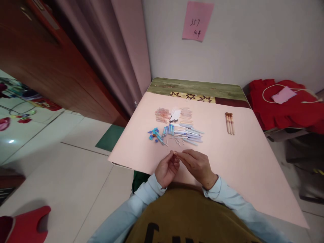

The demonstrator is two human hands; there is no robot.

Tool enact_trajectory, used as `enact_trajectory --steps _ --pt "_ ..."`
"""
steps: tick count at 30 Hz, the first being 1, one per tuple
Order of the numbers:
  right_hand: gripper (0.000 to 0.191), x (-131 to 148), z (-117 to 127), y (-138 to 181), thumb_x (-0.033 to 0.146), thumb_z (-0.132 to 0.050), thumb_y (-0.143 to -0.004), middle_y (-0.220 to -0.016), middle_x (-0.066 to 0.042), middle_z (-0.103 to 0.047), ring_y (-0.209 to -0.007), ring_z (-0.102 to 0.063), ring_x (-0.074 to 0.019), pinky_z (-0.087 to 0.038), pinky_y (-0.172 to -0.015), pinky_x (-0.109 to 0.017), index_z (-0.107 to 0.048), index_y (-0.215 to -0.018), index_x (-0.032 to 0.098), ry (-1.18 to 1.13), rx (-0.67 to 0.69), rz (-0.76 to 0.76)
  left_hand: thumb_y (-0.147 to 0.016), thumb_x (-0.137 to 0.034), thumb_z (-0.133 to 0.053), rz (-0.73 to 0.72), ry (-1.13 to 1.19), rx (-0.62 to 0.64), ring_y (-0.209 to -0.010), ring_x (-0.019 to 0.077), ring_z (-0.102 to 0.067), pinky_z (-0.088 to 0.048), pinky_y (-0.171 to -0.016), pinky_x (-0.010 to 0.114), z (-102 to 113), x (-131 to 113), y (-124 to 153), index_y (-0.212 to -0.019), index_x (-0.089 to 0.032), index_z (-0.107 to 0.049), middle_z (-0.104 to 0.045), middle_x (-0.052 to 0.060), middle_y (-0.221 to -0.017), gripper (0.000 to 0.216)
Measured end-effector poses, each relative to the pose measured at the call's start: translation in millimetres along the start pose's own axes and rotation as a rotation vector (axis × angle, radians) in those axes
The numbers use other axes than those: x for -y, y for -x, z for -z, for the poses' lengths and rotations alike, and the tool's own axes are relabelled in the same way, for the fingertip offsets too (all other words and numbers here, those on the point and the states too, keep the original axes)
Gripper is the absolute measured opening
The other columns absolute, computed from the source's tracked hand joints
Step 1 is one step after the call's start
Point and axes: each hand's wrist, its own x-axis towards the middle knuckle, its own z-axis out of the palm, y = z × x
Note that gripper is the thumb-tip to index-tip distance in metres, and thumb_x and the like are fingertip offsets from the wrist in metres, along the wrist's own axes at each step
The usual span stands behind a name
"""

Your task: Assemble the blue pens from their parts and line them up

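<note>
My left hand (166, 168) and my right hand (197, 165) meet near the front edge of a pink table (243, 162). Fingers of both are pinched together around a small pale piece (174, 153) that is too small to name. Just beyond the hands lies a heap of pen parts: blue caps (154, 133), light blue barrels (188, 134), thin white refills with black tips (175, 115) and peach-coloured pieces (162, 115).
Three assembled peach pens (230, 123) lie side by side at the table's right. A red cloth with a white cable (286, 101) sits on a seat to the right. A curtain and wooden cabinet stand left; a pink note hangs on the wall.
</note>
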Motion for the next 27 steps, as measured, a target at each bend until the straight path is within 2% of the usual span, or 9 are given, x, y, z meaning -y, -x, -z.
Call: enact_trajectory --steps 8,17,22,27 --pt "0.015 1 4 -2 0.028 -0.061 -0.094 -0.089 -0.004 -0.074 -0.079 -0.069 -0.0125 -0.053 -0.069 -0.021 -0.071 -0.102 0.02 -0.1 -0.017 -0.096 -0.095 -0.016 -0.052 -0.005 -0.012 0.007 -0.057 0.0061 -0.056 -0.044 -0.046 0.013 -3 0 3 -0.082 -0.007 -0.061 -0.062 0.003 -0.072 0.017" --pt "0.01 -21 18 6 0.026 -0.063 -0.092 -0.088 -0.003 -0.072 -0.073 -0.067 -0.0138 -0.053 -0.065 -0.024 -0.071 -0.097 0.022 -0.117 -0.049 -0.343 -0.093 -0.017 -0.055 -0.002 -0.046 0.035 -0.058 0.0048 -0.055 -0.046 -0.046 0.012 -2 -6 6 -0.081 -0.009 -0.06 -0.062 0.004 -0.078 0.016" --pt "0.013 -29 14 12 0.029 -0.062 -0.092 -0.088 -0.003 -0.072 -0.07 -0.065 -0.0138 -0.052 -0.064 -0.025 -0.072 -0.095 0.022 -0.112 0.005 -0.392 -0.094 -0.015 -0.053 -0.076 -0.073 0.077 -0.063 0.0053 -0.06 -0.051 -0.053 0.012 1 -13 2 -0.087 -0.009 -0.061 -0.064 0.005 -0.083 0.013" --pt "0.018 -49 5 16 0.034 -0.059 -0.092 -0.085 -0.003 -0.072 -0.07 -0.065 -0.0151 -0.05 -0.064 -0.027 -0.073 -0.091 0.022 -0.072 0.044 -0.473 -0.093 -0.012 -0.053 -0.112 -0.09 0.117 -0.068 0.0058 -0.064 -0.056 -0.059 0.013 11 -25 -7 -0.095 -0.01 -0.063 -0.067 0.007 -0.091 0.01"
